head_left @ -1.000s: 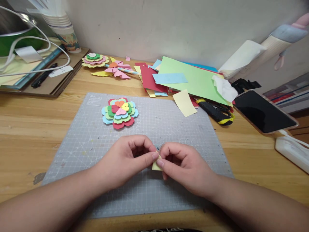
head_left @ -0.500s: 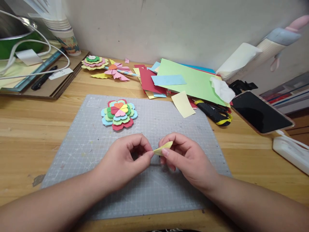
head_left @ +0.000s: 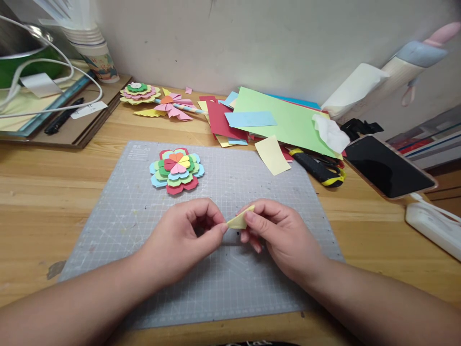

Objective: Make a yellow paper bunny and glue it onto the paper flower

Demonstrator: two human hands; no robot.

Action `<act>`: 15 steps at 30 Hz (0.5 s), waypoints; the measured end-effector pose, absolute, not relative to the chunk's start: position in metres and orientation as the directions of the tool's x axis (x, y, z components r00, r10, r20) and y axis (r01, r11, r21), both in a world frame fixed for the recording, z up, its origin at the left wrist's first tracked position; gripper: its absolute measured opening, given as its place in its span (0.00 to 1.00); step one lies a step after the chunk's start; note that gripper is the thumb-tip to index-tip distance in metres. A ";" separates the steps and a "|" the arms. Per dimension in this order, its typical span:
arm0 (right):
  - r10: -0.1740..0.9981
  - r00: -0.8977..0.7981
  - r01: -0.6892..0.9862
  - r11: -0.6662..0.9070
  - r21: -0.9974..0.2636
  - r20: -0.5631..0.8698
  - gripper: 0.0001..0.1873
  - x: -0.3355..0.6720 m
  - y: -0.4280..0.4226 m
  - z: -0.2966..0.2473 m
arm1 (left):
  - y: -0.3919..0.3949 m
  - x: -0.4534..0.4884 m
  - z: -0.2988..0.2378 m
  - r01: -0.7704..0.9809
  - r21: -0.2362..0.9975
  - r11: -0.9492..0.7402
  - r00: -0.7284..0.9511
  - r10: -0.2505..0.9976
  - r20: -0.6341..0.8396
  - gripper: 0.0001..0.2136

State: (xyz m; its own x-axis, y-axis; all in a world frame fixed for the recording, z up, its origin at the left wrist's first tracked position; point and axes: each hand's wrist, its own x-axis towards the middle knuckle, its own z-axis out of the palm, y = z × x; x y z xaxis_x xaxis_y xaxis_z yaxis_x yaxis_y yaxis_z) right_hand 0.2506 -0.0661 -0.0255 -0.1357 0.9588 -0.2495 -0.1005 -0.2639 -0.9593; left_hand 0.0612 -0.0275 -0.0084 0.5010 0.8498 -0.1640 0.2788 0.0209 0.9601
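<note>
A small folded piece of yellow paper [head_left: 238, 220] is held above the grey cutting mat [head_left: 144, 269]. My left hand [head_left: 194, 226] pinches its pointed left end between thumb and forefinger. At the other end, my right hand [head_left: 275, 230] grips it with the thumb on the near face and fingers behind. Further back on the mat lies a layered paper flower [head_left: 177, 169] in red, blue, green, yellow, pink and orange. A loose pale yellow sheet [head_left: 272, 155] rests across the mat's far edge.
Coloured paper sheets [head_left: 288, 117] are piled by the wall, with a yellow-black utility knife [head_left: 317, 167] in front. A phone [head_left: 391, 166] and white power strip [head_left: 432, 230] sit at right. Paper flowers on a striped stick [head_left: 196, 110] and paper cups [head_left: 97, 60] stand behind.
My right thumb and fingers have pressed the yellow paper flatter, and its rounded right end now looks like a straight-edged triangle. My left hand keeps its pinch.
</note>
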 end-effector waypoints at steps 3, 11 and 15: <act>0.966 -0.127 -0.150 -0.242 -0.959 -0.224 0.10 0.250 -0.065 -0.026 | -0.028 0.061 -0.008 0.274 0.962 0.022 0.503 0.849 -0.163 0.06; 0.980 -0.066 -0.193 -0.196 -0.961 -0.187 0.08 0.251 -0.062 -0.023 | -0.027 0.062 -0.007 0.245 0.967 0.072 0.506 0.841 -0.191 0.06; 0.972 -0.078 -0.207 -0.233 -0.950 -0.221 0.09 0.253 -0.062 -0.023 | -0.026 0.063 -0.007 0.234 0.966 0.108 0.511 0.832 -0.217 0.07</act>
